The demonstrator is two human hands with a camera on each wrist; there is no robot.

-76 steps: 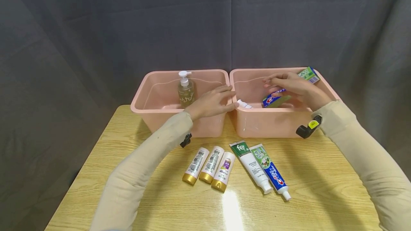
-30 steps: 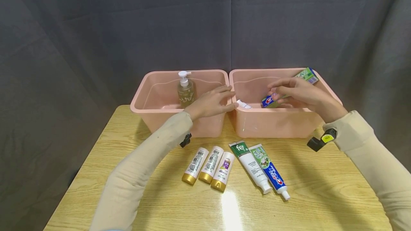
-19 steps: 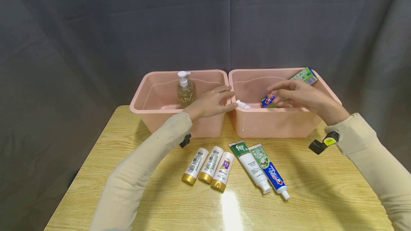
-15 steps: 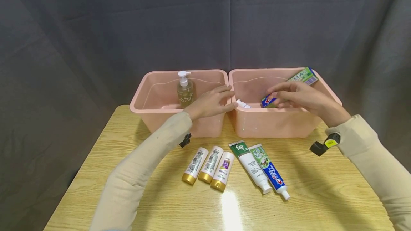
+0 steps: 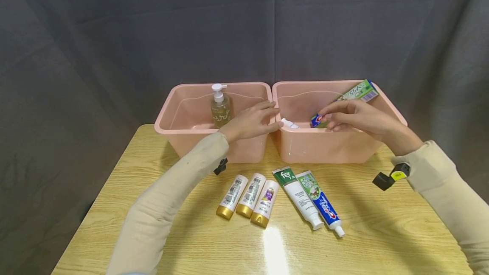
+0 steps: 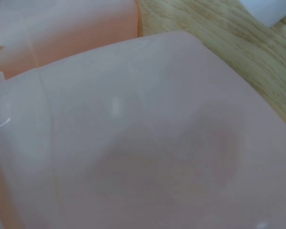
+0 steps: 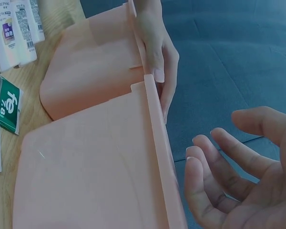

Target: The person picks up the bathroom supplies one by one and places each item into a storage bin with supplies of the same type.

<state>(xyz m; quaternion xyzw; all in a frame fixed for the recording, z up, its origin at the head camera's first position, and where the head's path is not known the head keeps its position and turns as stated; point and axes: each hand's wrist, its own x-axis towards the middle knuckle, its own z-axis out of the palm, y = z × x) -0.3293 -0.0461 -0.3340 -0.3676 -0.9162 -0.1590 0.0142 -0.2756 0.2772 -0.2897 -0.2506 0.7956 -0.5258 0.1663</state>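
Observation:
My left hand [image 5: 254, 121] lies with extended fingers over the adjoining rims of two pink bins, the left bin [image 5: 214, 144] and the right bin [image 5: 321, 147]. Over the right bin hovers my right hand [image 5: 355, 116], its fingers loosely bent. In the right wrist view that same hand [image 7: 248, 176] holds nothing. Below it, a green and blue toothpaste box [image 5: 357, 92] leans up into the bin's back right corner, partly hidden by the hand. A small white item [image 5: 289, 123] lies near that bin's left wall. A pump bottle [image 5: 220, 109] stands in the left bin.
On the wooden table [image 5: 214, 249] in front lie three white tubes [image 5: 250, 196] with gold caps. Beside them are a green and white toothpaste tube [image 5: 299, 198] and a blue and green one [image 5: 322, 205]. A dark curtain [image 5: 229, 24] hangs behind the bins.
Over the last seconds my right hand has drawn back slightly to the right, its forearm shifting right and lower. More of the toothpaste box now shows. My left hand has stayed in place.

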